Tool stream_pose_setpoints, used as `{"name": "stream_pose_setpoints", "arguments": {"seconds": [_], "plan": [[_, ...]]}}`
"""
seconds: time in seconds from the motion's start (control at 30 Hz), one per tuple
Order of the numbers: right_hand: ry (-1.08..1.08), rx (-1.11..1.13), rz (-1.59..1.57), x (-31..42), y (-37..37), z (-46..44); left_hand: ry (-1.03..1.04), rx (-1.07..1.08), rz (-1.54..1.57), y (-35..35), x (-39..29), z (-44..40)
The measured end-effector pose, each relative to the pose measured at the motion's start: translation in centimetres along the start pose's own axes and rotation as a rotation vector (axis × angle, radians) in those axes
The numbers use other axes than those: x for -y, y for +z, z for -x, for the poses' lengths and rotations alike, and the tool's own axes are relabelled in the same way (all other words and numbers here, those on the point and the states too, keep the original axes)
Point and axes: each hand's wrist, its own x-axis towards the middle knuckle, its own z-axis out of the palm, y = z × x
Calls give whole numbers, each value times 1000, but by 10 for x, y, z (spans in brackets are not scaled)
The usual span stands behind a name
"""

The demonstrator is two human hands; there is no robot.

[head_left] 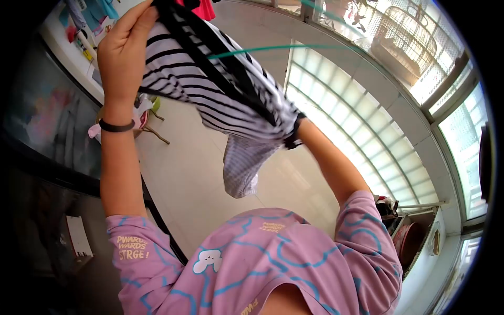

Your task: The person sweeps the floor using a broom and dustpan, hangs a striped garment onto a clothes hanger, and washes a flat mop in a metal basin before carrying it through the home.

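Note:
A black-and-white striped garment (184, 68), with wide black bands, stretches between my arms. At its upper left end my left hand (122, 55) is closed on the cloth, fingers folded over the edge. My right forearm (331, 152) goes into a black-edged opening of the garment, and the fabric hides my right hand, so its fingers do not show. A paler, finely striped part (244, 165) hangs down below the middle. A thin green strip (273, 49) crosses in front of or through the garment; which one I cannot tell.
A glass-block wall (346, 115) and windows curve along the right, with a birdcage (404, 44) up high. Clothes (100, 13) hang at upper left. A dark glossy panel (52, 115) stands left. Shelving with a reddish bowl (409, 241) is at lower right. Pale floor (181, 178) lies below.

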Motion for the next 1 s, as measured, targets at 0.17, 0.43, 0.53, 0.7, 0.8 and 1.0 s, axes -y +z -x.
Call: {"name": "stream_pose_setpoints", "arguments": {"seconds": [0.17, 0.43, 0.53, 0.7, 0.8, 1.0], "plan": [[74, 426, -210, -115, 53, 34, -113, 34, -301, -22, 76, 31], [289, -12, -502, -19, 10, 38, -238, 145, -56, 16, 17, 64], [431, -265, -1002, 51, 10, 10, -104, 166, -124, 35, 1, 65], [416, -585, -429, 89, 58, -41, -2, 142, -143, 38, -16, 61], [241, -616, -52, 67, 81, -39, -51, 133, -81, 15, -9, 54], [270, -202, -891, 14, 31, -4, -276, 226, -65, -49, 25, 54]]}}
